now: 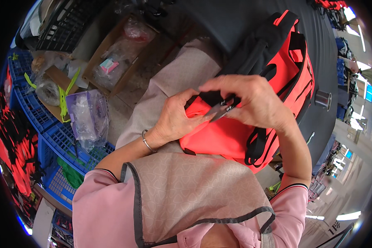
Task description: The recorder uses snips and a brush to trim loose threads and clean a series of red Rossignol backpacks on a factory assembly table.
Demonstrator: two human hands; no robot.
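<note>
Beyond the work, a dark grey table point(223, 25) is spanning the far right side, while containers are crowding the left. At far left we are seeing a black crate point(66, 33); right of it, an open cardboard box point(130, 67) is holding clear plastic bags point(132, 44) and a small pink-and-white item point(108, 66). Nearer on the left, blue crates point(31, 109) are carrying more clear plastic, a purple box point(75, 98) and neon-yellow straps point(63, 105); green material point(70, 171) is showing in the nearer one. In the middle, a red-and-black bag point(231, 138) is lying just beyond our apron point(194, 186). Our left hand point(173, 118) is pinching the bag's left edge; our right hand point(254, 99) is grasping scissors point(221, 110), whose blades are pointing left, close to the left thumb.
</note>
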